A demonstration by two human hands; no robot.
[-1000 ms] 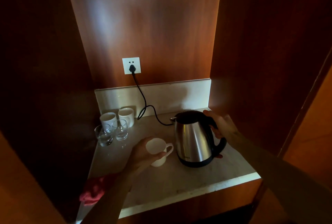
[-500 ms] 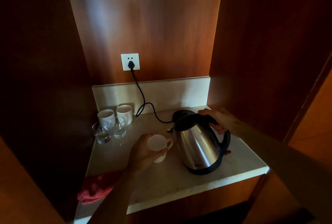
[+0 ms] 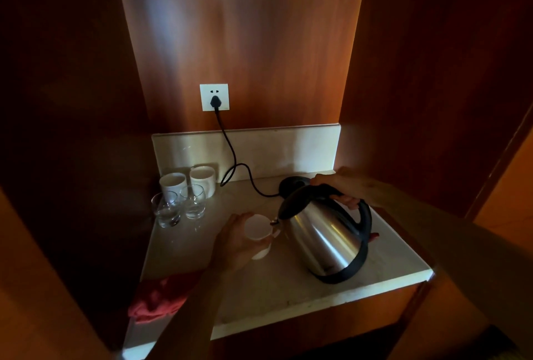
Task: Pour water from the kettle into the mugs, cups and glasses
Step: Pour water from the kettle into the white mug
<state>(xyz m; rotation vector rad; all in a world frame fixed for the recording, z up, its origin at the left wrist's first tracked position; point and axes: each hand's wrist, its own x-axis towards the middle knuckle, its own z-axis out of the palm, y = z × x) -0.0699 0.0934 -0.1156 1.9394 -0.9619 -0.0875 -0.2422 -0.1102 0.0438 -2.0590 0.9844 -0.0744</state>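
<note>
Stainless-steel kettle with black handle [image 3: 326,240], gripped by right hand [image 3: 344,186], tilted; spout at small white ceramic cup [image 3: 257,228] held by left hand [image 3: 235,241]. Pour starting; next, probably tilt further, gently.

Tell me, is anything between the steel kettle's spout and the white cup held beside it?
Nothing visible is. The tilted stainless steel kettle, gripped by the right hand, has its spout right at the rim of the small white cup, which the left hand holds on the pale stone counter.
</note>
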